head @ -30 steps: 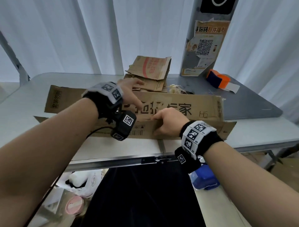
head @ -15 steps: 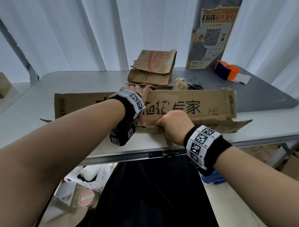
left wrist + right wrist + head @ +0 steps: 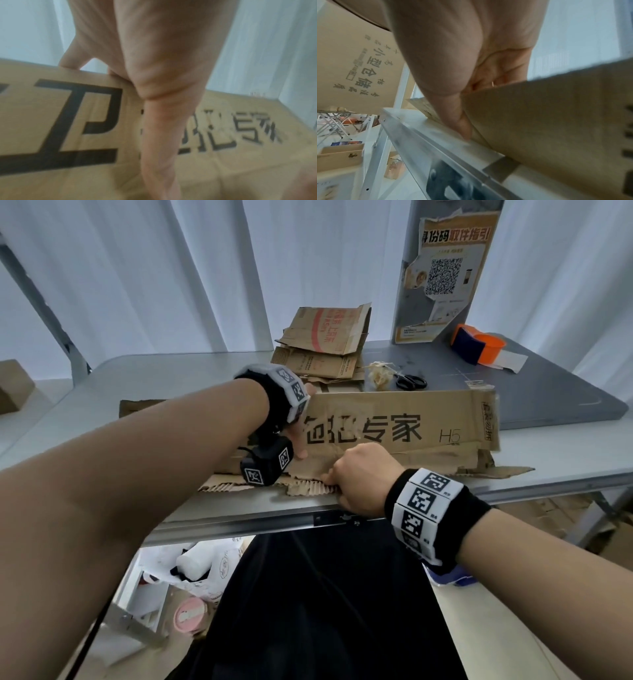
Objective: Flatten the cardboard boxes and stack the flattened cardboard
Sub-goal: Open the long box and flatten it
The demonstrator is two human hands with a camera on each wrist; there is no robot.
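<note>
Table (image 3: 144,378) bears cardboard (image 3: 394,422), scissors (image 3: 411,381), tape (image 3: 478,344).

Printed marks on the cardboard and the poster

The long cardboard panel (image 3: 394,422) carries large black Chinese characters ending in 专家, then "H5". The poster (image 3: 445,268) shows a QR code under an orange heading, 取件指引. A carton (image 3: 351,60) reads 小型仓储.

table (image 3: 565,460): spans mid frame, left to right
long cardboard box (image 3: 404,422): centre, near table's front edge, panel propped up
left hand (image 3: 301,436): on box panel, left of centre
right hand (image 3: 359,484): lower centre, at box's front edge
flattened cardboard stack (image 3: 325,347): behind box, upper centre
scissors (image 3: 411,381): right of stack
tape dispenser (image 3: 478,344): upper right, on table
poster board (image 3: 445,268): top right, behind dispenser
</note>
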